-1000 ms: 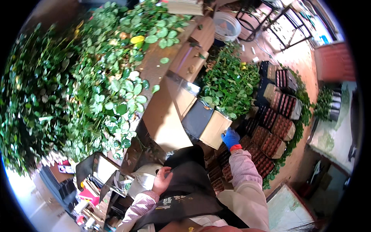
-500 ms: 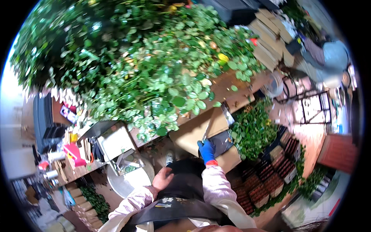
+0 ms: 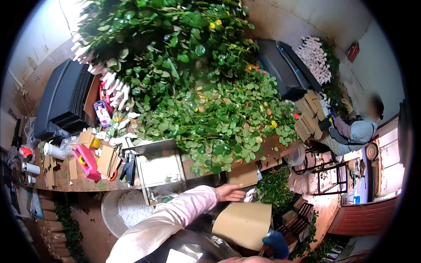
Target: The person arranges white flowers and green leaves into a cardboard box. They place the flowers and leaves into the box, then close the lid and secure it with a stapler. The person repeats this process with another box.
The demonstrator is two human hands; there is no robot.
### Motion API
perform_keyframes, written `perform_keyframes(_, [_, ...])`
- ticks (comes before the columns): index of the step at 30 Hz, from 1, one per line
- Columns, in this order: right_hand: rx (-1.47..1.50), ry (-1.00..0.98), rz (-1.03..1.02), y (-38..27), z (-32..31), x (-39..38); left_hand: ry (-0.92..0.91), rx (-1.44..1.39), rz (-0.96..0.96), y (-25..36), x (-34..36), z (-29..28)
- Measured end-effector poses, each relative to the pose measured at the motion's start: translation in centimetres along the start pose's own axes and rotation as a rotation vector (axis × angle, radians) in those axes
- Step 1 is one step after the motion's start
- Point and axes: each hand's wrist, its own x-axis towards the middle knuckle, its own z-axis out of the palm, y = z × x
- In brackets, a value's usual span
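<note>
**Brown cardboard sheet (image 3: 241,223) at the gloved right hand (image 3: 275,245)**

Nearest, the single cardboard sheet is seen tilted in front of the dark apron (image 3: 188,245), its right edge meeting the blue-gloved hand; how far those fingers are closed cannot be told. Past the sheet's upper edge, the bare left hand (image 3: 230,193) is stretched out to the right, its fingers extended and nothing gripped.

Left of the sleeve, one round white bin (image 3: 107,210) is partly filled with crumpled white material (image 3: 133,208). Above it, one open metal-framed tray (image 3: 154,147) is set at the edge of the worktop (image 3: 144,190); a few green scraps are held in it. To the right, one translucent bucket (image 3: 296,156) is seen, its contents not made out.

Farther left on the worktop, one pink object (image 3: 86,162) is placed, and three white cylindrical containers (image 3: 53,151) are grouped beyond it, their insides hidden. The worktop's far side is covered by heaped leafy stems (image 3: 197,109), too many to be counted. At the far right, one co-worker (image 3: 362,131) is seen.
</note>
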Motion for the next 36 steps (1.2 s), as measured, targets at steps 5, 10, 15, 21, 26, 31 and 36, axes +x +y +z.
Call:
perform_keyframes(5, [-0.427,-0.042,-0.069,5.7,0.7,-2.6,-0.245,0.144,0.166,2.5,-3.9,4.8])
perform_keyframes(10, [-0.08,0.506,0.015,4.3,3.8,-3.6,0.304,1.079,0.572,0.1,-5.0,2.3])
perform_keyframes(15, [0.112,0.326,-0.081,-10.9,9.0,-4.1,0.029,0.332,0.222,0.8,-11.5,-0.1])
perform_keyframes(21, [0.166,0.134,-0.089,-17.0,11.1,-4.4,-0.016,-0.2,0.656,7.6,-21.5,4.5])
perform_keyframes(26, [0.046,0.287,-0.142,-13.7,10.1,-3.8,-0.457,-0.259,0.757,10.4,-23.1,4.2])
perform_keyframes(31, [-0.354,0.372,-0.165,-8.3,7.1,-0.4,-0.083,0.189,0.846,9.9,-22.2,8.0])
perform_keyframes(36, [-0.629,0.954,-0.558,-11.4,1.9,-1.6,0.217,0.638,0.947,5.1,-20.1,11.0])
